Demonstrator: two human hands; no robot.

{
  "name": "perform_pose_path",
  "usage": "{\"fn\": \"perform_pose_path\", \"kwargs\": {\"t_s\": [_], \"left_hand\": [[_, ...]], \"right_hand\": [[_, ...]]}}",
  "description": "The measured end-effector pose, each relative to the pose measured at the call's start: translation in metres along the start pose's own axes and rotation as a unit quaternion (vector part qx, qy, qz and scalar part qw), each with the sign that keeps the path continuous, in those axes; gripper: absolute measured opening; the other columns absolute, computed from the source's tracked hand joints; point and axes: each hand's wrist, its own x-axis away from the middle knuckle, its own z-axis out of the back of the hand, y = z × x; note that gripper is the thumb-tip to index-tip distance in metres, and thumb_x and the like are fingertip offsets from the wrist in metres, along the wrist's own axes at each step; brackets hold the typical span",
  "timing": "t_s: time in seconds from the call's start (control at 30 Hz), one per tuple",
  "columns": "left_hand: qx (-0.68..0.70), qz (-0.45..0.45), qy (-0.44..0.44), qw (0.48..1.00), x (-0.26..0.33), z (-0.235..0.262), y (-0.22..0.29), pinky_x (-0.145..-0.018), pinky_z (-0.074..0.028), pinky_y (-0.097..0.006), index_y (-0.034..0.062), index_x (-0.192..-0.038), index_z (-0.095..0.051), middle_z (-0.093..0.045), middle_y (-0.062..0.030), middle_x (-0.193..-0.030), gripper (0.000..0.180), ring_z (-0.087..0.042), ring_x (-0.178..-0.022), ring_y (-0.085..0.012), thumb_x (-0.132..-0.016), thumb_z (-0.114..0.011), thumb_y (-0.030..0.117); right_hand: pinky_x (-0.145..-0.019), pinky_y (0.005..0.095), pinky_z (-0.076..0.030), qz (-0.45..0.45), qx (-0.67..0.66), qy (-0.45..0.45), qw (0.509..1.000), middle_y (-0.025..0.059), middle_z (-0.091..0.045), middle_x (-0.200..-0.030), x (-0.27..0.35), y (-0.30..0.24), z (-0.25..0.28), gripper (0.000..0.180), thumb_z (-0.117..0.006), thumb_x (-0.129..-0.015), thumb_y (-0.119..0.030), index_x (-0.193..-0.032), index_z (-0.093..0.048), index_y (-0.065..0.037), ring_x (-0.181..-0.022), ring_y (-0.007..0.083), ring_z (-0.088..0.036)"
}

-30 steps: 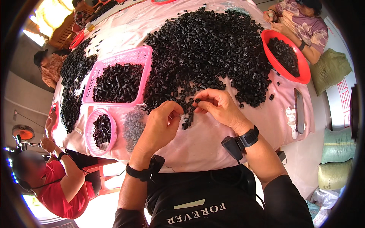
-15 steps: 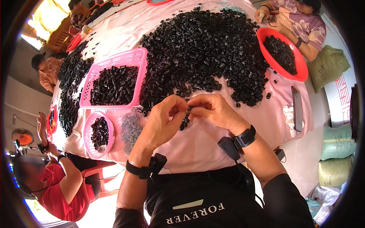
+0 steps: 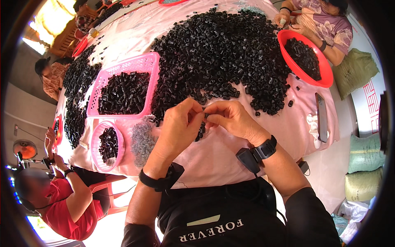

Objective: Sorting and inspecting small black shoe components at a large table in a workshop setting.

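Observation:
My left hand and my right hand meet over the near part of the table, fingertips almost touching. Between them is a small black plastic piece, pinched by both hands and partly hidden by the fingers. A few more black pieces lie on the pink cloth just below the fingertips. Beyond my hands spreads a large heap of small black tubular parts. To the left of my left wrist is a pile of tiny grey pieces, too small to name.
A pink rectangular basket and a round pink basket hold black parts at left. At right are a red basin of parts and a dark flat object. Co-workers sit left and far right; sacks stand right.
My left hand and wrist have shifted and turned slightly, while my right hand stays nearly still. At left, the co-worker in red has lowered a hand.

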Motion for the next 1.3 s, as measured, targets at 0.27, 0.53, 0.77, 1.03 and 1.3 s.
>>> {"fn": "perform_pose_path", "kwargs": {"t_s": [0.27, 0.53, 0.77, 1.03, 1.3], "left_hand": [[-0.078, -0.041, 0.015, 0.996, 0.005, -0.009, -0.013, -0.063, -0.053, -0.033, 0.0001, -0.090, -0.068, -0.067, -0.0109, -0.079, 0.008, -0.067, -0.069, -0.0201, -0.082, -0.071, 0.001], [-0.254, -0.064, 0.017, 0.965, 0.003, -0.007, -0.017, -0.067, -0.053, -0.042, 0.0021, -0.085, -0.068, -0.063, -0.0129, -0.083, 0.011, -0.067, -0.076, -0.0346, -0.075, -0.071, -0.001], [-0.285, -0.097, 0.047, 0.953, -0.008, -0.016, -0.024, -0.077, -0.053, -0.043, 0.0032, -0.089, -0.073, -0.062, -0.0124, -0.088, 0.016, -0.064, -0.090, -0.0339, -0.073, -0.071, 0.001], [-0.309, -0.086, 0.027, 0.947, -0.014, -0.019, -0.022, -0.078, -0.053, -0.043, 0.0029, -0.088, -0.074, -0.062, -0.0131, -0.089, 0.016, -0.063, -0.092, -0.0340, -0.073, -0.069, 0.001], [-0.293, -0.084, 0.050, 0.951, -0.016, -0.022, -0.025, -0.079, -0.053, -0.044, 0.0033, -0.086, -0.073, -0.064, -0.0129, -0.089, 0.013, -0.064, -0.090, -0.0349, -0.074, -0.069, 0.003]], "right_hand": [[-0.072, 0.0244, -0.058, 0.029, 0.036, 0.095, 0.994, 0.0061, -0.073, -0.096, -0.003, -0.008, 0.004, 0.013, -0.063, -0.100, -0.006, -0.110, -0.068, 0.001, -0.083, 0.0121, -0.072], [-0.072, 0.0246, -0.059, 0.048, 0.047, 0.141, 0.988, 0.0063, -0.073, -0.096, -0.004, -0.003, 0.007, 0.014, -0.061, -0.102, -0.009, -0.112, -0.066, 0.000, -0.082, 0.0123, -0.072], [-0.073, 0.0245, -0.058, 0.032, 0.037, 0.148, 0.988, 0.0058, -0.072, -0.096, -0.004, -0.005, 0.005, 0.014, -0.061, -0.102, -0.009, -0.112, -0.065, 0.000, -0.082, 0.0120, -0.071], [-0.075, 0.0239, -0.058, 0.031, 0.040, 0.131, 0.990, 0.0052, -0.072, -0.097, -0.003, -0.008, 0.004, 0.013, -0.060, -0.101, -0.007, -0.110, -0.066, 0.001, -0.083, 0.0111, -0.070], [-0.075, 0.0242, -0.058, 0.023, 0.034, 0.137, 0.990, 0.0047, -0.072, -0.096, -0.003, -0.009, 0.003, 0.013, -0.062, -0.100, -0.006, -0.110, -0.066, 0.001, -0.083, 0.0110, -0.070]]}}
